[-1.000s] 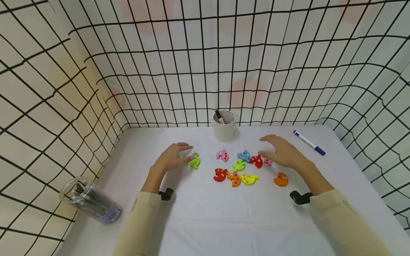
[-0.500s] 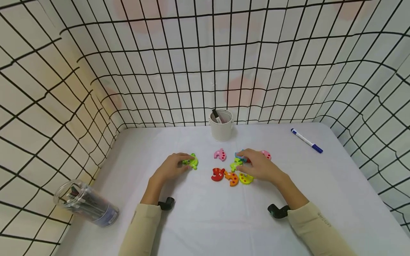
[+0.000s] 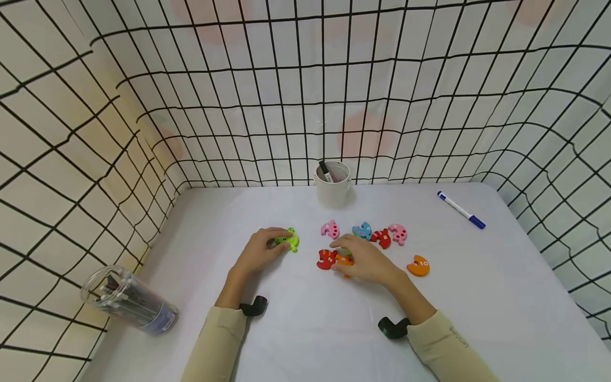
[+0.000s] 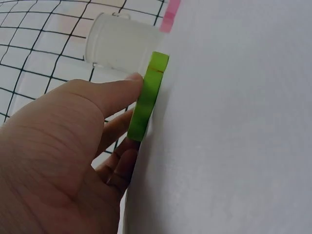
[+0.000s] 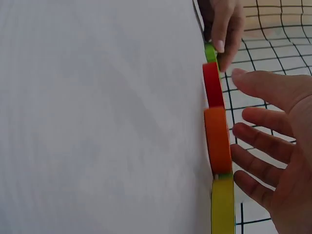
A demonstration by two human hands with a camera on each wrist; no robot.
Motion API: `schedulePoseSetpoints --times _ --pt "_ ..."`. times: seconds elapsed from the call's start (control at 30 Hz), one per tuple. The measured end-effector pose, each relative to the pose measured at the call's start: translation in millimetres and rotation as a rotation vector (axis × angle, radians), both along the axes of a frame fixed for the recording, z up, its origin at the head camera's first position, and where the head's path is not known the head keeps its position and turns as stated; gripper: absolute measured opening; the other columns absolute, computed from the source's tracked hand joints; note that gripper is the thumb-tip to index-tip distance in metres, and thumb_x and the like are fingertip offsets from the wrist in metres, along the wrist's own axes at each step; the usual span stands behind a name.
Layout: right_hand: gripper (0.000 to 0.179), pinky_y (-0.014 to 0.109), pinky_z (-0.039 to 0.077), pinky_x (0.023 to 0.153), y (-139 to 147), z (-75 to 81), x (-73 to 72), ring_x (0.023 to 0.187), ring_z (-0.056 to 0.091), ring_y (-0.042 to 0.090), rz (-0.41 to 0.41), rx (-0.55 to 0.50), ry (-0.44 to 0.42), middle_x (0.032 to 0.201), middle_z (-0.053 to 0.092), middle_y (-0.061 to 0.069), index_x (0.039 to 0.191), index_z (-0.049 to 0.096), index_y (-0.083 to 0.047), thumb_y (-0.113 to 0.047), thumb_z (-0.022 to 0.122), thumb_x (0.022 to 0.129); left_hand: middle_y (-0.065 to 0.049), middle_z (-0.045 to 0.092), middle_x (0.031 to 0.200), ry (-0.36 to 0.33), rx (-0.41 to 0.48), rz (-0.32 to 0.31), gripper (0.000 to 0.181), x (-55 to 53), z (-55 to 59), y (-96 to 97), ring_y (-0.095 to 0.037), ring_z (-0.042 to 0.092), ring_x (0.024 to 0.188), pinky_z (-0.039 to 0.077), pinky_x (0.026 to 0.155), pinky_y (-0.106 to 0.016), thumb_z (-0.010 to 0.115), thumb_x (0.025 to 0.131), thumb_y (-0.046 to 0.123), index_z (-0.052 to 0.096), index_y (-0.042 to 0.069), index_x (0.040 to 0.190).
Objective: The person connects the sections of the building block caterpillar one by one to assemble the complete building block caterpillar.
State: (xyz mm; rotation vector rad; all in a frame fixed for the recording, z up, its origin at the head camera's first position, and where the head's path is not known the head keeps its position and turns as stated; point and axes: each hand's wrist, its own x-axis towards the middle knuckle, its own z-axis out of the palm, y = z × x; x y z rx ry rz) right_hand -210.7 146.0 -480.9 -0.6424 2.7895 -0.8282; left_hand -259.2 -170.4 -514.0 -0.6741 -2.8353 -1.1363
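Note:
My left hand (image 3: pixel 258 252) has its thumb and fingers at a small green animal-shaped piece (image 3: pixel 293 242). In the left wrist view the thumb pinches this green piece (image 4: pixel 147 100) from one side, with fingers at the other, close against the white cloth. Over the middle group hovers my right hand (image 3: pixel 366 261), fingers spread and relaxed. Left of it shows a red piece marked 2 (image 3: pixel 325 259); an orange dotted piece (image 3: pixel 343 259) is partly under the fingers. The right wrist view has the red (image 5: pixel 213 83), orange (image 5: pixel 217 139) and yellow (image 5: pixel 223 207) edges in line beside the fingers.
Farther back lie pink (image 3: pixel 330 229), blue (image 3: pixel 363 231), red (image 3: pixel 382 238) and second pink (image 3: pixel 398 234) pieces; an orange one marked 10 (image 3: pixel 418 266) is right. A white bucket (image 3: pixel 331 193) holds a marker. A blue-white marker (image 3: pixel 460 209) and a pen jar (image 3: pixel 131 301) flank the table.
My right hand has swept left from the right-hand pieces to above the orange piece, now covering the light green and yellow ones. My left fingers have closed around the green piece.

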Motion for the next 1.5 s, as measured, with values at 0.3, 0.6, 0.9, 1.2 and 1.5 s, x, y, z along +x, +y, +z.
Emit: schedulePoseSetpoints --times 0.3,0.6,0.9,1.2,1.5 --pt "0.049 0.056 0.046 0.113 -14 -5.4 -0.8 0.138 0.052 0.028 0.030 0.054 0.054 0.139 0.065 0.000 0.131 0.069 -0.022 -0.034 0.083 0.086 -0.004 0.068 0.138 -0.009 0.015 0.016 0.030 -0.4 -0.2 5.8 -0.030 0.059 0.134 0.045 0.113 -0.051 0.075 0.095 0.030 0.076 0.023 0.124" --pt "0.048 0.054 0.049 0.109 -24 -9.7 -1.6 0.129 0.058 0.026 -0.007 0.057 0.075 0.130 0.069 -0.001 0.128 0.070 -0.022 -0.036 0.085 0.084 -0.003 0.069 0.134 -0.035 0.038 0.034 0.028 3.1 -1.6 10.8 -0.025 0.062 0.129 0.051 0.106 -0.046 0.075 0.095 0.031 0.076 0.023 0.122" --pt "0.048 0.037 0.056 0.093 -34 -9.0 -3.3 0.105 0.059 0.014 -0.033 -0.027 0.066 0.121 0.070 -0.006 0.127 0.070 -0.023 -0.038 0.085 0.084 -0.002 0.071 0.127 -0.037 0.073 0.043 0.027 2.0 -1.0 17.4 -0.019 0.066 0.116 0.054 0.098 -0.039 0.078 0.093 0.028 0.078 0.022 0.119" --pt "0.048 0.044 0.055 0.101 -57 -2.8 -5.1 0.114 0.062 0.019 -0.096 -0.050 0.080 0.125 0.069 -0.002 0.127 0.069 -0.019 -0.040 0.083 0.086 -0.003 0.071 0.125 -0.043 0.094 0.046 0.027 2.0 -1.7 18.9 -0.018 0.067 0.112 0.055 0.095 -0.036 0.079 0.092 0.027 0.078 0.020 0.118" --pt "0.051 0.041 0.058 0.097 -74 -10.7 -8.1 0.110 0.060 0.018 -0.168 -0.093 0.046 0.122 0.067 0.001 0.128 0.069 -0.017 -0.039 0.084 0.085 0.000 0.072 0.124 -0.040 0.093 0.052 0.026 2.4 -6.2 18.0 -0.016 0.066 0.109 0.055 0.093 -0.035 0.080 0.091 0.028 0.079 0.024 0.117"
